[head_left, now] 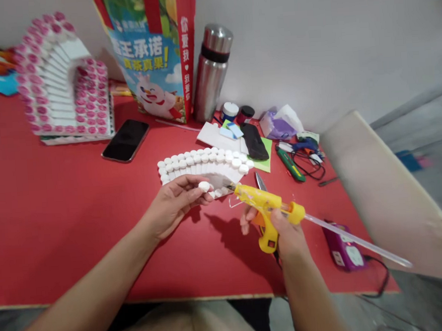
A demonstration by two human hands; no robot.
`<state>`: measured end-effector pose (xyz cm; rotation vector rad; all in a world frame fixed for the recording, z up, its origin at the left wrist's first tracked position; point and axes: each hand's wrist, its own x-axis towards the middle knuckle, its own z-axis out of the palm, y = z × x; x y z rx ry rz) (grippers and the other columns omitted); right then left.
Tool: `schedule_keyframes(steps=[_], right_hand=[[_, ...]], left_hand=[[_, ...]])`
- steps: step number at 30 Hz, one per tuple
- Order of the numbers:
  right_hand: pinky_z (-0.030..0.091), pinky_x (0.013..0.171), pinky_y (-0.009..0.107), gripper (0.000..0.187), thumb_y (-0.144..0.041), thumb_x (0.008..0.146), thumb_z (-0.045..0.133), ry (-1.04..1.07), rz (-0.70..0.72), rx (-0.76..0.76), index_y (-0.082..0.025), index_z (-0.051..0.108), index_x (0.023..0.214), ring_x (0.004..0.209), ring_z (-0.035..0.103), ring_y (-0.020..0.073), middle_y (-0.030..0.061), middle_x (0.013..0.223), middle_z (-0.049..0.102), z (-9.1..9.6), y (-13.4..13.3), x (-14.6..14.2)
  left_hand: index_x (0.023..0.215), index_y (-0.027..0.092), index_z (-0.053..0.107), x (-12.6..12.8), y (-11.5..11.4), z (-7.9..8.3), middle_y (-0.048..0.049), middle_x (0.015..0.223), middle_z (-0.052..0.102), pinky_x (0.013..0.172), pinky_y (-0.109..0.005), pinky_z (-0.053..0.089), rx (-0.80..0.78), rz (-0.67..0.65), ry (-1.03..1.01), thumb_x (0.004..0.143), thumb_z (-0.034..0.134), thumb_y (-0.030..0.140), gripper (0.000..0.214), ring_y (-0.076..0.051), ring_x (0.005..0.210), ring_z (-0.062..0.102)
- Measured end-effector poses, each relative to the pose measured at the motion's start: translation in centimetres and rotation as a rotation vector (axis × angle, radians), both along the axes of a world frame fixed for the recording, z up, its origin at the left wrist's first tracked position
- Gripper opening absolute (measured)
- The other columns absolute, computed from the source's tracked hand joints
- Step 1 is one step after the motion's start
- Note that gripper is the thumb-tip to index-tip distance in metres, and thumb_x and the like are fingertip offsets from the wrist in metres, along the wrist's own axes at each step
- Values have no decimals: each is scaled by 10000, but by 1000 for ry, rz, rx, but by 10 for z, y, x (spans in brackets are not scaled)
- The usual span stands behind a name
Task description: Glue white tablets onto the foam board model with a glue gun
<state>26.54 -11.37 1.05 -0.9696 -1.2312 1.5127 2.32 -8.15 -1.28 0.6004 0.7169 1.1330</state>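
Observation:
Between the thumb and fingers of my left hand [180, 201] is a small round white piece [204, 187]. My right hand [286, 231] is wrapped round the handle of a yellow glue gun [259, 198], whose nozzle points left toward that piece. From the back of the gun a long clear glue stick [363, 246] sticks out. Just beyond both hands lies a curved white craft piece [205, 159], edged with rows of round white pieces; my left hand hides part of its near side.
A pink-and-white craft piece [52, 86] stands at the left, near a phone [126, 140]. Behind are a printed bag [153, 64] and a steel flask [212, 73]. To the right are a green-handled tool [290, 164], a purple power socket [344, 247] with a cable, and a pale board [389, 189].

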Motion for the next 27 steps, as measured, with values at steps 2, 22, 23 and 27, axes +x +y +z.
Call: schedule_keyframes(steps=[2, 22, 23, 27], right_hand=[[579, 647, 370, 406, -539, 965, 598, -22, 24, 21, -181, 767, 877, 672, 682, 205, 86, 835, 731, 0, -1, -2], [482, 561, 307, 437, -542, 953, 610, -131, 11, -110, -188, 701, 714, 518, 601, 154, 18, 576, 638, 3, -1, -14], [475, 546, 306, 445, -552, 948, 612, -132, 10, -114, -187, 697, 707, 507, 595, 152, 16, 569, 632, 4, -1, -14], [442, 493, 290, 463, -575, 932, 623, -142, -9, -125, -185, 683, 690, 466, 574, 140, 4, 546, 611, 4, -1, -16]], left_hand=[[1001, 154, 767, 0, 0, 0, -55, 893, 783, 785, -228, 596, 0, -12, -13, 817, 837, 223, 209, -132, 791, 740], [1011, 115, 767, 2, 2, 0, -75, 891, 791, 697, -193, 589, -49, -75, -65, 798, 855, 231, 257, -117, 719, 727], [1009, 115, 769, 2, 2, 0, -73, 888, 790, 697, -191, 589, -46, -76, -66, 795, 858, 236, 261, -116, 717, 726], [1014, 113, 776, 2, 2, 0, -68, 886, 786, 699, -182, 588, -26, -78, -60, 796, 860, 251, 271, -112, 721, 722]])
